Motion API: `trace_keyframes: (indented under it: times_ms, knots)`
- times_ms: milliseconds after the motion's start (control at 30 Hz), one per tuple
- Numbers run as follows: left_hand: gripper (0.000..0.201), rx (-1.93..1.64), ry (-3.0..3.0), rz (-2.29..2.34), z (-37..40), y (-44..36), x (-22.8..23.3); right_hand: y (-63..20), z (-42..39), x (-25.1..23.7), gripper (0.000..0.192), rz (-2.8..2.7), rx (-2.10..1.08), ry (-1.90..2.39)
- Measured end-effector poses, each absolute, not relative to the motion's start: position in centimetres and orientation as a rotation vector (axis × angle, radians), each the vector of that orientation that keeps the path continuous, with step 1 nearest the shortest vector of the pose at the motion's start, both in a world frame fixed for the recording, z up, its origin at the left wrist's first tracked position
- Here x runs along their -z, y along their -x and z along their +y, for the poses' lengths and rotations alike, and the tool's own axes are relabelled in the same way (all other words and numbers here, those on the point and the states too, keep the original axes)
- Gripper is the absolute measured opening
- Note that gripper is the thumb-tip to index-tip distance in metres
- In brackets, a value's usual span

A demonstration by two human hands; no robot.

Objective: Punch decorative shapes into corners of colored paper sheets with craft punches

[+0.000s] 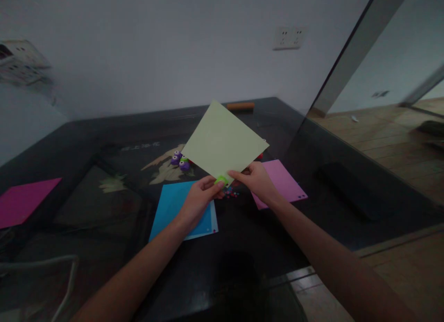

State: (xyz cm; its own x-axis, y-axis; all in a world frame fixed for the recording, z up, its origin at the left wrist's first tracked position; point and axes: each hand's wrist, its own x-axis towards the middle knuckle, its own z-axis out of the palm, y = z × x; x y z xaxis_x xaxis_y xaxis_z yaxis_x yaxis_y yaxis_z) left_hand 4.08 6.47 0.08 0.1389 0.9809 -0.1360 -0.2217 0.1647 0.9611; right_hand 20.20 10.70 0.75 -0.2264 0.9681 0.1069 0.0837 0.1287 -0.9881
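A pale green paper sheet (224, 139) is held tilted above a dark glass table (104, 211). My right hand (256, 179) pinches the sheet's near corner. My left hand (199, 198) grips a small green punch (221, 179) set on that same corner. Tiny coloured paper bits (231, 192) lie on the table just under the hands. A blue sheet (175, 207) lies flat below my left hand, and a pink sheet (282, 181) lies below my right hand.
Small purple and green punches (180, 160) sit left of the held sheet. A magenta sheet (22, 199) lies at the table's left edge, an orange bar (240, 106) at the far edge. A wall with a socket (289, 37) is behind; wooden floor (388, 142) is at right.
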Motion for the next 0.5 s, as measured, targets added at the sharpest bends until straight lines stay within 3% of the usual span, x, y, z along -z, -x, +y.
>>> trace_keyframes:
  times_ms: [500]
  knots:
    - [0.023, -1.119, -0.977, 1.004, 6.42, -4.12, 0.11, -19.93, 10.48, -0.73, 0.017, -1.454, -1.225, 1.081]
